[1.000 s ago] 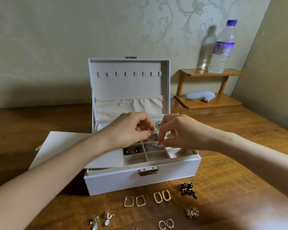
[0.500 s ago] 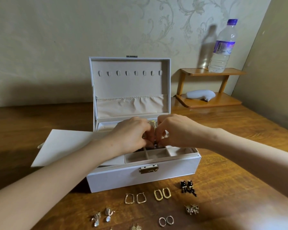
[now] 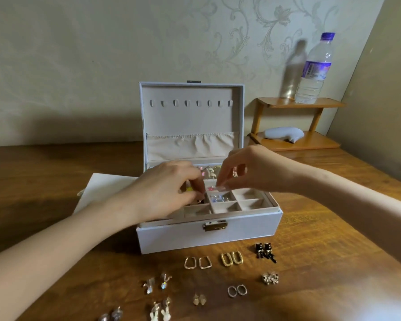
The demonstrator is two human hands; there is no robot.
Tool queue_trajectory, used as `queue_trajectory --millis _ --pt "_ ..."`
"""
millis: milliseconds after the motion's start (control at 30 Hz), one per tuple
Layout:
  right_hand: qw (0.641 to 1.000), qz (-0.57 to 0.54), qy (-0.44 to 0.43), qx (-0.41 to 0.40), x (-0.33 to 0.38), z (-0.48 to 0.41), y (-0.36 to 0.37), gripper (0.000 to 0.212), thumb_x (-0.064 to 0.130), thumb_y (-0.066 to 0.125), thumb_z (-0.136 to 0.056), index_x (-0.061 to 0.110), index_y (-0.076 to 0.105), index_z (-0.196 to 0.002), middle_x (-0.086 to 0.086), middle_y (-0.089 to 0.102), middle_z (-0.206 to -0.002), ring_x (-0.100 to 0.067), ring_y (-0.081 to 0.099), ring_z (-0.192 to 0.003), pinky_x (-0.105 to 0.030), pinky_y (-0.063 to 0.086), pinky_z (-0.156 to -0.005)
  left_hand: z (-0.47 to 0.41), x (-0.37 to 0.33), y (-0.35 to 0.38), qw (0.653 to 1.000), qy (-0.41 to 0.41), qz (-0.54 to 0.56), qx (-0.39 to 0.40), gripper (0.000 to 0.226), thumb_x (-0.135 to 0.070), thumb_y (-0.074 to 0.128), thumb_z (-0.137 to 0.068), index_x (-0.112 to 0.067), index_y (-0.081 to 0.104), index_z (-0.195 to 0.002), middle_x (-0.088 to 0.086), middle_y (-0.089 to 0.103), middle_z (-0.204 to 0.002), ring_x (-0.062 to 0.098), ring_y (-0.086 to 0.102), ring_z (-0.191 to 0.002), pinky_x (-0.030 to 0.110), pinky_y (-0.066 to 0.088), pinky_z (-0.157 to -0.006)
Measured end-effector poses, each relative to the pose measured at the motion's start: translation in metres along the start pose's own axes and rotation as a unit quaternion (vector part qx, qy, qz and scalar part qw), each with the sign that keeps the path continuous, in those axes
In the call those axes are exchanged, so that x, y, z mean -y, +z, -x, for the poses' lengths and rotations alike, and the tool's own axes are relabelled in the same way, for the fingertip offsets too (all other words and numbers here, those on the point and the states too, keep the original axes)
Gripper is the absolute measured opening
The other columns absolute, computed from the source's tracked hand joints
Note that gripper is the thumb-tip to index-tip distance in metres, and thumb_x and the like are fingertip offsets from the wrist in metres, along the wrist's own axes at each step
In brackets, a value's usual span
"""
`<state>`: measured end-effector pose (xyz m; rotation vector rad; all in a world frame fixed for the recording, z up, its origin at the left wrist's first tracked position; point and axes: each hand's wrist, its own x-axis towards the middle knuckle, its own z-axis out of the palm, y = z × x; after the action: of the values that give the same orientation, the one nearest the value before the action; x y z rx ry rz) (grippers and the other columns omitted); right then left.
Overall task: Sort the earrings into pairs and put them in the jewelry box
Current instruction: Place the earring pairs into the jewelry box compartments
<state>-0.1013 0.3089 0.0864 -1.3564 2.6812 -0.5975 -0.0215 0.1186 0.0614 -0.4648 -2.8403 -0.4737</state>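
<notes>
Just under the fingers sat the open white rectangular jewelry box (image 3: 208, 235). My right hand (image 3: 248, 174) pinched 1 small pinkish earring (image 3: 210, 188) — my left hand (image 3: 169, 193) curled its fingers beside it, grip unclear.

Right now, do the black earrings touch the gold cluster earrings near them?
Apart. The head view shows bare table between the black earrings and the gold cluster earrings.

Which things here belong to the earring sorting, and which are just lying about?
Part of the job: jewelry box; earrings inside it; gold hoops, black earrings and other pairs in front; left hand; right hand.
Just lying about: water bottle; wooden shelf; white object on it; white sheet beside the box.
</notes>
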Motion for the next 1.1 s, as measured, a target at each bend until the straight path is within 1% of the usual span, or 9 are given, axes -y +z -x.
queue_trajectory --millis 100,233,333,433,633,767,833,933,1100 --pt "0.996 -0.091 -0.01 0.018 0.025 0.003 0.0 0.012 0.025 0.068 -0.081 0.022 0.072 -0.092 0.006 0.07 -0.084 0.002 0.057 -0.064 -0.012 0.043 -0.057 0.027 0.002 -0.021 0.999 -0.012 0.014 -0.035 0.004 -0.029 0.063 -0.084 -0.029 0.066 -0.087 -0.015 0.056 -0.088 0.001 0.052 -0.082 0.015 0.041 -0.069" --pt "0.985 -0.155 -0.042 0.057 0.06 0.001 0.014 0.009 0.023 0.068 -0.082 0.024 0.073 -0.09 0.012 0.069 -0.074 0.002 0.057 -0.06 -0.014 0.046 -0.056 0.066 0.011 -0.051 0.997 -0.035 0.001 -0.067 0.003 -0.029 0.063 -0.084 -0.03 0.065 -0.086 -0.018 0.056 -0.085 -0.005 0.051 -0.082 0.005 0.036 -0.065" --pt "0.979 -0.167 -0.082 0.085 0.091 -0.003 0.03 0.01 0.025 0.067 -0.083 0.024 0.072 -0.092 0.016 0.068 -0.078 -0.001 0.061 -0.064 -0.016 0.05 -0.059 0.1 0.024 -0.071 0.993 -0.078 -0.006 -0.09 0.005 -0.033 0.061 -0.082 -0.033 0.064 -0.086 -0.018 0.058 -0.088 -0.004 0.052 -0.082 0.008 0.04 -0.065" --pt "0.965 -0.191 -0.127 0.128 0.122 -0.009 0.054 0.015 0.025 0.065 -0.084 0.018 0.071 -0.096 0.005 0.07 -0.087 -0.006 0.062 -0.069 -0.018 0.051 -0.06 0.135 0.039 -0.081 0.986 -0.13 -0.005 -0.106 0.006 -0.033 0.062 -0.081 -0.034 0.064 -0.086 -0.017 0.062 -0.082 -0.002 0.053 -0.077 0.006 0.039 -0.062" --pt "0.951 -0.216 -0.145 0.169 0.172 -0.033 0.113 0.027 0.02 0.062 -0.089 0.014 0.06 -0.115 0.007 0.062 -0.077 -0.002 0.056 -0.057 -0.015 0.046 -0.053 0.185 0.08 -0.074 0.962 -0.264 -0.006 -0.072 0.01 -0.026 0.068 -0.08 -0.034 0.063 -0.079 -0.009 0.064 -0.072 0.002 0.055 -0.063 0.012 0.041 -0.054" --pt "0.968 -0.183 -0.114 0.131 0.191 -0.06 0.149 0.034 0.012 0.055 -0.093 0.016 0.049 -0.126 -0.003 0.062 -0.089 -0.006 0.056 -0.06 -0.015 0.047 -0.053 0.202 0.111 -0.059 0.94 -0.338 -0.027 -0.032 0.016 -0.018 0.065 -0.084 -0.034 0.061 -0.082 -0.01 0.064 -0.085 0.003 0.059 -0.075 0.025 0.05 -0.069" --pt "0.977 -0.155 -0.098 0.105 0.198 -0.074 0.164 0.034 0.009 0.053 -0.092 0.015 0.049 -0.125 -0.008 0.063 -0.097 -0.014 0.061 -0.072 -0.026 0.054 -0.066 0.205 0.119 -0.054 0.939 -0.342 -0.024 -0.017 0.017 -0.016 0.065 -0.084 -0.032 0.061 -0.088 -0.011 0.061 -0.095 0.002 0.057 -0.086 0.025 0.048 -0.077" --pt "0.988 -0.107 -0.076 0.08 0.203 -0.093 0.18 0.03 0.01 0.052 -0.09 0.015 0.054 -0.12 -0.012 0.064 -0.105 -0.027 0.062 -0.091 -0.041 0.054 -0.081 0.207 0.127 -0.046 0.947 -0.323 -0.01 0.0 0.02 -0.013 0.066 -0.084 -0.029 0.063 -0.094 -0.01 0.057 -0.098 0.002 0.056 -0.09 0.026 0.048 -0.082" --pt "0.991 -0.097 -0.062 0.069 0.203 -0.105 0.192 0.015 0.016 0.06 -0.088 0.013 0.063 -0.102 -0.01 0.065 -0.1 -0.027 0.061 -0.092 -0.039 0.053 -0.079 0.206 0.134 -0.036 0.946 -0.323 0.016 0.002 0.014 -0.016 0.067 -0.083 -0.025 0.066 -0.094 -0.009 0.055 -0.097 0.003 0.056 -0.09 0.029 0.049 -0.083"
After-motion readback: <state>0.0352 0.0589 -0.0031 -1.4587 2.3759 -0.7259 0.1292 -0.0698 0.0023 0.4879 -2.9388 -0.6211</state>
